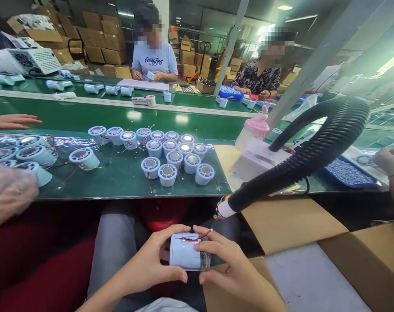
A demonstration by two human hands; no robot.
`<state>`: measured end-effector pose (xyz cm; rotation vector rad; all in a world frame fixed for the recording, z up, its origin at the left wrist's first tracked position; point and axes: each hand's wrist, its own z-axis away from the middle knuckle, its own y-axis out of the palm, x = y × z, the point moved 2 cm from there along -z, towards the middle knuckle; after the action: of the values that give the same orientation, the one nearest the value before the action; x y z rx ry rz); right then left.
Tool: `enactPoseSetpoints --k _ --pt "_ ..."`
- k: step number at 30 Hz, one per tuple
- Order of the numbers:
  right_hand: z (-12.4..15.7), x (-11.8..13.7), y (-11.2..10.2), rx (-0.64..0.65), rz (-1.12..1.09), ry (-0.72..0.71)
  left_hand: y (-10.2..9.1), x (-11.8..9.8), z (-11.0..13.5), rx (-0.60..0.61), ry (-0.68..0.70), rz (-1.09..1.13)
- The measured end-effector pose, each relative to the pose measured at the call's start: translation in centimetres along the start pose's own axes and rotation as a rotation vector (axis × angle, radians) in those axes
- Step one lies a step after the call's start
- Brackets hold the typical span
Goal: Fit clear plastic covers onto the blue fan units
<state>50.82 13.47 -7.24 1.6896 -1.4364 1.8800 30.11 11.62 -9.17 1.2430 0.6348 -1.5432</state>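
Note:
Above my lap, both hands grip a light-blue cylindrical housing (pixel 185 253) lying on its side. My left hand (pixel 161 255) wraps round its left end, thumb below and fingers on top. My right hand (pixel 224 255) closes round the other end, where a clear plastic part (pixel 205 261) shows. A thin red wire (pixel 197 237) runs along the top of the housing to a small white connector. On the green bench ahead stand several similar blue cylinders (pixel 167 173) with round silvery centres and red wires.
A black corrugated hose (pixel 301 160) arches over the right side, its nozzle close to my right hand. An open cardboard box (pixel 297 221) stands at lower right. Co-workers' hands show at left (pixel 15 121) and right (pixel 392 162). Two people sit across the conveyor (pixel 119 113).

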Motion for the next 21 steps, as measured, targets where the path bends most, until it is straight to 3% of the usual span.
enactPoseSetpoints --k 7,12,16,21 --pt "0.2 -0.1 0.1 -0.063 -0.116 -0.012 0.7 -1.1 0.7 0.082 0.023 0.117" --pt "0.5 0.7 0.0 -0.022 -0.11 0.005 0.8 -1.3 1.1 0.09 0.008 0.168" --pt "0.7 0.9 0.1 -0.009 -0.257 0.083 0.6 -2.1 1.7 0.071 -0.025 -0.026" --pt "0.9 1.3 0.0 -0.028 -0.408 0.171 0.2 -3.0 2.2 0.048 0.082 -0.317"
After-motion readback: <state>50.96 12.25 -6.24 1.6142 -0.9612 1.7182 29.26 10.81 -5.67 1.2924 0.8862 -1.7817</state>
